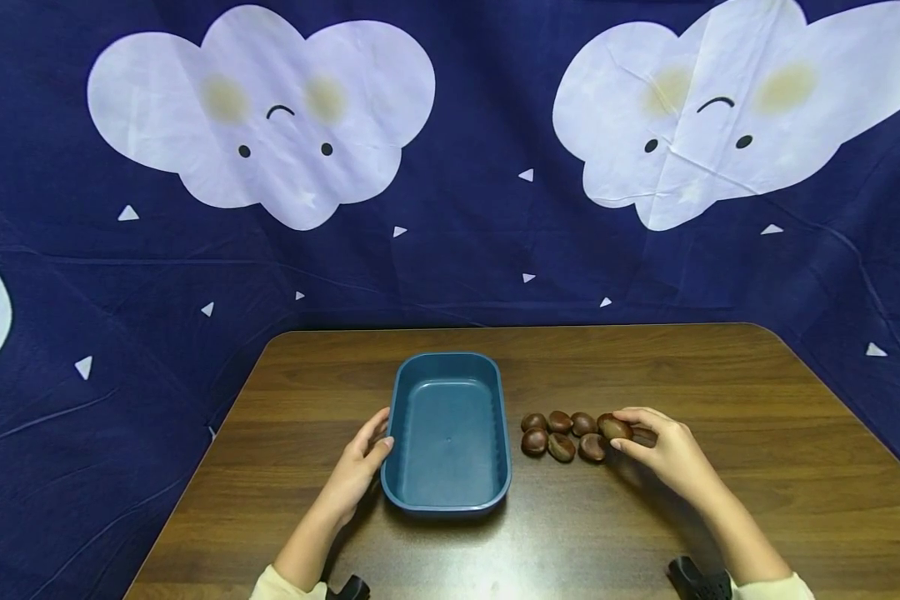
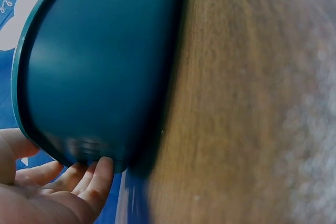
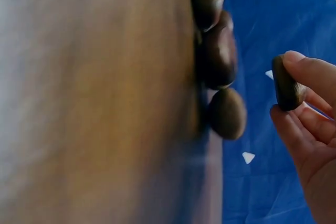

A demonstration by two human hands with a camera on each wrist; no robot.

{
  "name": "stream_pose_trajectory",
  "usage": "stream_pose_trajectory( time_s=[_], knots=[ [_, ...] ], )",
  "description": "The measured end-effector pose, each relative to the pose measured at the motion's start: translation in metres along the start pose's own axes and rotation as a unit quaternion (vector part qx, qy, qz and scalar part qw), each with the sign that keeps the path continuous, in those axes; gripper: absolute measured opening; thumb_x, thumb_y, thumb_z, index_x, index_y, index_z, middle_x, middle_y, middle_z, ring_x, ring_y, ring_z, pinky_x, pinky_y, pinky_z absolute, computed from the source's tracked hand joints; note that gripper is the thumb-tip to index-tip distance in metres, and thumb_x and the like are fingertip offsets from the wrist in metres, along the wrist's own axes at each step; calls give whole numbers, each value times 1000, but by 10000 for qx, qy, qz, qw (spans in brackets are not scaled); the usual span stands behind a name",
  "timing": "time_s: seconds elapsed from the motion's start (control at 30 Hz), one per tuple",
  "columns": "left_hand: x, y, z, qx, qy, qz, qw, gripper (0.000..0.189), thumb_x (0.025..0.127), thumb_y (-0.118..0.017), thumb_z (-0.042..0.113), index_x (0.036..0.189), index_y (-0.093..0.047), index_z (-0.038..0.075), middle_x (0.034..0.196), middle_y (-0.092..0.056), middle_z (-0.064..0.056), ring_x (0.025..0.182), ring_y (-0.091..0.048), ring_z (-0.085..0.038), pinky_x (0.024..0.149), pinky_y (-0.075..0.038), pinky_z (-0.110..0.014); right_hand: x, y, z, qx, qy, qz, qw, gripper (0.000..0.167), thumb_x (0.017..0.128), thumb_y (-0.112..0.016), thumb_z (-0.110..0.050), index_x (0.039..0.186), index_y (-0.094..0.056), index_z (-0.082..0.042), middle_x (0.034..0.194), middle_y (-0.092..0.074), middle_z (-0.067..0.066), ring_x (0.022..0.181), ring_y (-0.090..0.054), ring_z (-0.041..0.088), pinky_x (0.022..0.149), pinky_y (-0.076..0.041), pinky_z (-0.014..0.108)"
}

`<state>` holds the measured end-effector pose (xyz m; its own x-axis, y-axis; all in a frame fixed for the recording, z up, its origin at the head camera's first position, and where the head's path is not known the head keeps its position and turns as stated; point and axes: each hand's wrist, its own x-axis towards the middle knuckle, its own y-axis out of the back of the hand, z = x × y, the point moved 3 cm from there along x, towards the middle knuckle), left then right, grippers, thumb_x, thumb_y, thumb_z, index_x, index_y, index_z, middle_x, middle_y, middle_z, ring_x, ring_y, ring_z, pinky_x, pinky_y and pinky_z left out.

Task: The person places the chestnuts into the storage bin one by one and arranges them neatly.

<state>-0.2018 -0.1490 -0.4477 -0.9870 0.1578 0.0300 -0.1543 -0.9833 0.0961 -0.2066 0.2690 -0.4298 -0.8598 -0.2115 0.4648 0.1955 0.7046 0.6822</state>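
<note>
My right hand (image 1: 666, 450) pinches a brown chestnut (image 1: 615, 427) between thumb and fingertips, at the right end of a group of chestnuts. In the right wrist view, that chestnut (image 3: 287, 83) hangs in the fingers, apart from the others. The rest of the chestnuts (image 1: 561, 447) lie close together in two rough rows on the table. To their left stands a blue rectangular box (image 1: 450, 506) with an open top and nothing inside. My left hand (image 1: 356, 471) touches the box's left side, its fingers (image 2: 101, 179) against the outer wall and its thumb by the rim.
All of this is on a brown wood-grain table (image 1: 780, 450) with rounded far corners. Behind it hangs a dark blue cloth (image 1: 487, 250) printed with white clouds and small triangles. A black wrist device (image 1: 697, 579) shows near the right sleeve.
</note>
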Motion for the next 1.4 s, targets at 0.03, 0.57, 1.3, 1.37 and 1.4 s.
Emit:
stream_pose_trajectory(
  time_s=[0.03, 0.57, 1.3, 1.37, 1.4],
  knots=[
    [0, 0, 0, -2, -2, 3, 10000, 48, 94, -46, 11, 139, -29, 4, 137, -33, -22, 125, -30, -32, 100, -24, -47, 2, 1, -2, 70, 10, 4, 10000, 34, 70, -75, -5, 102, -64, -2, 101, -62, 7, 89, -58, 11, 71, -49, 29],
    [0, 0, 1, 30, 94, -22, 9999, 48, 95, -46, 13, 139, -29, 7, 138, -33, -20, 125, -30, -33, 99, -25, -49, 53, -22, -59, 1109, 560, -145, 9922, 33, 71, -74, -1, 102, -63, 0, 103, -61, 10, 91, -59, 18, 73, -49, 35],
    [1, 2, 1, -12, 92, -53, 9999, 48, 94, -46, 14, 139, -30, 8, 138, -33, -19, 125, -30, -33, 98, -26, -49, 79, -105, -134, 1954, 945, -1707, 9611, 35, 75, -73, -12, 106, -62, -3, 108, -58, 4, 100, -55, 16, 81, -45, 23],
    [1, 1, 1, -22, 90, -52, 9999, 48, 94, -46, 13, 139, -30, 7, 138, -32, -20, 125, -30, -34, 98, -26, -49, 79, -113, -137, 1930, 991, -1840, 9587, 34, 75, -73, -12, 106, -62, -4, 107, -58, 2, 100, -54, 14, 81, -45, 23],
    [1, 1, 1, -29, 85, -50, 9999, 47, 94, -46, 13, 139, -31, 7, 138, -32, -20, 125, -31, -34, 98, -26, -49, 79, -117, -139, 1910, 1026, -1906, 9574, 34, 75, -73, -12, 106, -62, -4, 107, -58, 2, 100, -54, 14, 80, -45, 22]
  ],
)
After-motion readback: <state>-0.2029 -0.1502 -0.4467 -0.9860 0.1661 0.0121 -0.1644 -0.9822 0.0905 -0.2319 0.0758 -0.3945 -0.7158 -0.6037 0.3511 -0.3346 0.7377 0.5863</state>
